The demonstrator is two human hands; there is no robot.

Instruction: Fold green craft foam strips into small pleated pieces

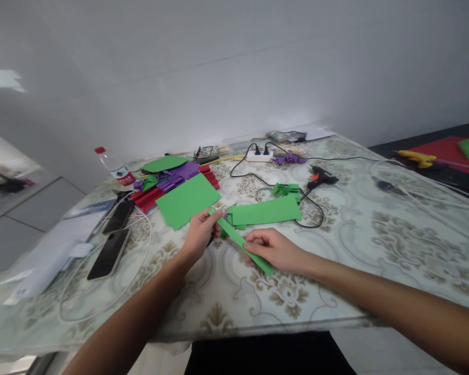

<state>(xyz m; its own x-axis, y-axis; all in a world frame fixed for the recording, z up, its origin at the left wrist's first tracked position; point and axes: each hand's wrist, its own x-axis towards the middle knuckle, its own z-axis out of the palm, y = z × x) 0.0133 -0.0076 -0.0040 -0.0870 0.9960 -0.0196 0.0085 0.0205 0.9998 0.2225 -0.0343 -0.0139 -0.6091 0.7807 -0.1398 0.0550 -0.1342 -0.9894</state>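
A narrow green strip [232, 234], which looks like craft foam or stiff paper, slants between my two hands above the patterned tablecloth. My left hand [202, 232] pinches its upper left end between thumb and fingers. Farther down the strip, my right hand [271, 250] grips it near the lower right end. Just beyond my left hand lies a wide green sheet [189, 200]. A green rectangular piece [266, 210] rests past my right hand, with cut green scraps [285, 189] behind it. Something dark, partly hidden, shows beside my left fingers.
A black glue gun [321, 177] with a cord lies right of the green pieces. Behind stands a white power strip [260, 155]. At left are two phones [108, 253], a bottle [119, 169] and a white cable. Purple sheets [182, 172] and red sheets [150, 199] are stacked at back left.
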